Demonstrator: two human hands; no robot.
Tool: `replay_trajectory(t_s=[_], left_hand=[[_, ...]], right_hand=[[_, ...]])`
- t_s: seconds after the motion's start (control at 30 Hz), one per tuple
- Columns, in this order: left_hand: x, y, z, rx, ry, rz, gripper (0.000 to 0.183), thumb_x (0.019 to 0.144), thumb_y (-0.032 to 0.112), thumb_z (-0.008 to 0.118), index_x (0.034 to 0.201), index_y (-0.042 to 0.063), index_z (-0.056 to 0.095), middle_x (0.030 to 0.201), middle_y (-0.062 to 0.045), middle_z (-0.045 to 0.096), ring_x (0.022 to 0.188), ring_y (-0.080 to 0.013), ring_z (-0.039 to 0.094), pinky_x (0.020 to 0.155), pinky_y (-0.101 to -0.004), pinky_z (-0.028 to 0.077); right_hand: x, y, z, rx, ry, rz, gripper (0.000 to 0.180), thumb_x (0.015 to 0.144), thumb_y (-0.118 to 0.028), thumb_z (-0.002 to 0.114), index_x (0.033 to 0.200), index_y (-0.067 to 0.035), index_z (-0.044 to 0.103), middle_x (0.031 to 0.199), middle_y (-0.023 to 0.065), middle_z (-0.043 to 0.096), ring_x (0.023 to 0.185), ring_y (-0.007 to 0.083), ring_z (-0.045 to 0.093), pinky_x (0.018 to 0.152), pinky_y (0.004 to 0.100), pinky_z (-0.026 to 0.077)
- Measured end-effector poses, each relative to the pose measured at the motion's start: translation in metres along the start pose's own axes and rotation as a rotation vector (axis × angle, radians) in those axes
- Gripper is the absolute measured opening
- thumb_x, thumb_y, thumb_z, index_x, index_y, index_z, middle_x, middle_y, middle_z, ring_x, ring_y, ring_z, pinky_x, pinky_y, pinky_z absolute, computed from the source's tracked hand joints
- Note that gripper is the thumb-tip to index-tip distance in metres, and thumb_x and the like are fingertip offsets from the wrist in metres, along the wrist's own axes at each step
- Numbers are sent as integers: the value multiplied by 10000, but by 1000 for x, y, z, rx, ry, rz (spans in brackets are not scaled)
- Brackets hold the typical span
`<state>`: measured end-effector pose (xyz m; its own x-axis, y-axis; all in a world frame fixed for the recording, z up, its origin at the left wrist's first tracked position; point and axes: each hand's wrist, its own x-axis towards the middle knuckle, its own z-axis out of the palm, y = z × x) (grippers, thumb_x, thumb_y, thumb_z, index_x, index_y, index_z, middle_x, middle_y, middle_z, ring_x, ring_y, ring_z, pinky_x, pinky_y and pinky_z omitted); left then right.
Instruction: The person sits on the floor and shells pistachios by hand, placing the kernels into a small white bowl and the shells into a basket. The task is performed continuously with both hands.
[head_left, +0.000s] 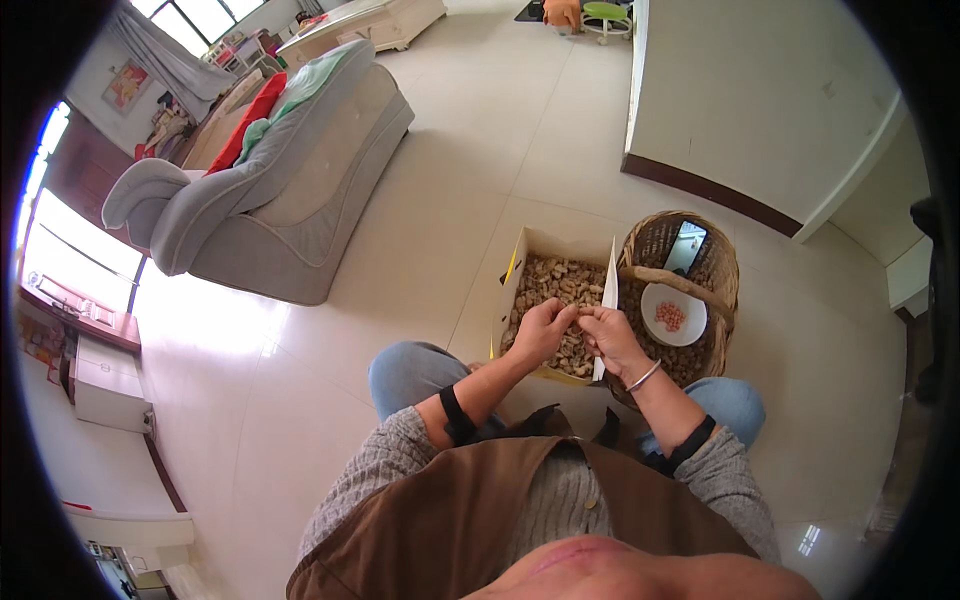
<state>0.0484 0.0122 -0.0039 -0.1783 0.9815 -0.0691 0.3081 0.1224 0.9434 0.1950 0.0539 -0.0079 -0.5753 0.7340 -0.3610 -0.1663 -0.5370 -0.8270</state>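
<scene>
My left hand (541, 330) and my right hand (611, 341) meet fingertip to fingertip over a cardboard box (559, 241). Pinched between their thumbs and forefingers is a small peanut, mostly hidden by the fingers. Unshelled peanuts or their husks (559, 277) fill the lower part of the box. Against its right side stands a woven wicker basket (727, 277) with a thick arched handle (679, 283). Inside the basket, a white bowl (694, 330) holds several pinkish shelled peanuts (670, 316). More brown peanuts (679, 364) lie around and under the bowl.
A smartphone (686, 247) with a lit screen leans inside the basket's far side. My knees (416, 379) flank the box and basket. A grey sofa (277, 202) stands at the left on the tiled floor (450, 187). A wall corner (626, 161) juts in beyond the basket.
</scene>
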Motion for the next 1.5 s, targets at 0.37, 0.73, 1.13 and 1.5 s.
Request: replay_trajectory(t_s=[0.37, 0.73, 1.13, 1.5], left_hand=[[2, -9, 2, 26, -68, -71, 325, 925, 269, 493, 758, -3, 559, 599, -2, 489, 554, -71, 417, 489, -256, 359], [1, -10, -3, -697, -246, -376, 179, 906, 216, 536, 800, 71, 546, 558, 59, 393, 439, -30, 314, 381, -194, 232], [1, -7, -5, -682, -247, -434, 171, 898, 208, 557, 795, 71, 547, 557, 64, 401, 429, -33, 311, 376, -199, 227], [1, 1, -12, -672, -133, -357, 140, 867, 187, 517, 816, 63, 558, 557, 32, 430, 419, -64, 361, 353, -222, 249]], right_hand=[[-8, 2, 6, -388, 120, -231, 172, 848, -98, 596, 941, 44, 620, 796, 18, 629, 669, 60, 548, 604, 196, 448], [0, 7, -4, -279, 168, -142, 178, 849, -108, 603, 949, 38, 619, 788, 15, 627, 658, 61, 543, 584, 220, 458], [-1, 3, -6, -199, 60, -75, 142, 847, -115, 605, 922, 4, 619, 710, 2, 587, 512, 51, 478, 444, 193, 375], [4, 8, -8, -270, 174, -149, 166, 840, -64, 596, 982, 19, 578, 696, -3, 564, 476, 23, 421, 393, 184, 294]])
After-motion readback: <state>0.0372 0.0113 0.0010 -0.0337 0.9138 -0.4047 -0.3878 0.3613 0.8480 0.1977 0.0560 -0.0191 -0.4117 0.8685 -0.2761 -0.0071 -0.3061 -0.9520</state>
